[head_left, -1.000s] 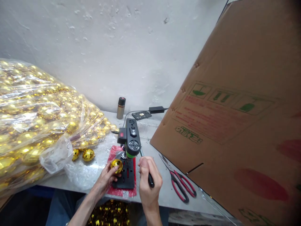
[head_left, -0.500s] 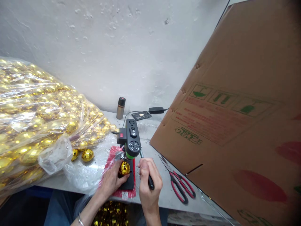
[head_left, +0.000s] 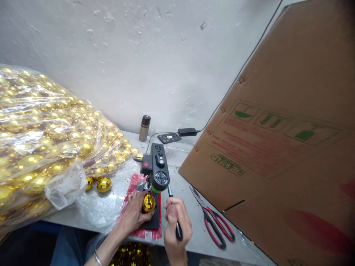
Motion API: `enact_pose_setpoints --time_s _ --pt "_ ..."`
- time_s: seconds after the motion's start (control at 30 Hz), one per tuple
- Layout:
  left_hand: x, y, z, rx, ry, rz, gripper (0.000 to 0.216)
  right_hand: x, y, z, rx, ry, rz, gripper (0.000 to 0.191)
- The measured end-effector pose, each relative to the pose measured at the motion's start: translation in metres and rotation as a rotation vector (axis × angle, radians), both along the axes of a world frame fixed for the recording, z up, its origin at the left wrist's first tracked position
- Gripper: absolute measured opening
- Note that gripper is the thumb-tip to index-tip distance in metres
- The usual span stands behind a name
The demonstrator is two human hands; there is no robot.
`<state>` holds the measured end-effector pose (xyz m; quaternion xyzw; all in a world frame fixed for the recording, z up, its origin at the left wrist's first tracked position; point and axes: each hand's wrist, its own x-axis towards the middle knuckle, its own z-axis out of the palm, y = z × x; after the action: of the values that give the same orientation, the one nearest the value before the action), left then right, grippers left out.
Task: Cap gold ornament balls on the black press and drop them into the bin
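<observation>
My left hand [head_left: 135, 213] is closed around a gold mirrored ball [head_left: 149, 203], thumb on the near side. The ball sits over the base of a small black bench machine [head_left: 160, 164], just below its green-ringed head. With my right hand [head_left: 177, 221] I grip the machine's lever [head_left: 179, 233], a metal rod with a black end, at its right side. A red plastic sheet [head_left: 135, 180] lies under the machine's base. Whatever part of the ball faces the machine's head is hidden.
A big clear bag [head_left: 55, 133] of gold balls fills the left, with loose gold balls [head_left: 104, 184] beside it. Red-and-black scissors [head_left: 215, 225] lie right of my right hand, before a large cardboard box [head_left: 266, 122]. Behind stand a bottle [head_left: 144, 128], a phone [head_left: 169, 137] and a power adapter [head_left: 187, 132].
The whole view has shifted slightly, so things appear a little lower and to the right. Both hands keep the same holds on the ball and the lever.
</observation>
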<state>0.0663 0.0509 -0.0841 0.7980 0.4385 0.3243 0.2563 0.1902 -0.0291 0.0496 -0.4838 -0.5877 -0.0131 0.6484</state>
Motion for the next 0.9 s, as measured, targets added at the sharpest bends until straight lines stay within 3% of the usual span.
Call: enact_pose_setpoints --time_s 0.17,0.3,0.63,0.9 --pt "0.0 -0.002 0.008 -0.082 0.008 -0.028 0.052 -0.001 0.002 -0.032 0.038 0.012 -0.042 0.03" --pt "0.001 -0.004 0.01 -0.11 0.006 -0.022 0.054 -0.001 0.005 -0.045 0.061 0.038 -0.057 0.03" --pt "0.001 -0.004 0.006 -0.11 -0.027 -0.019 0.051 -0.004 0.017 -0.047 0.206 0.046 -0.111 0.037" --pt "0.003 -0.003 0.003 -0.109 -0.012 -0.022 0.056 -0.005 0.011 -0.053 0.116 0.078 -0.116 0.034"
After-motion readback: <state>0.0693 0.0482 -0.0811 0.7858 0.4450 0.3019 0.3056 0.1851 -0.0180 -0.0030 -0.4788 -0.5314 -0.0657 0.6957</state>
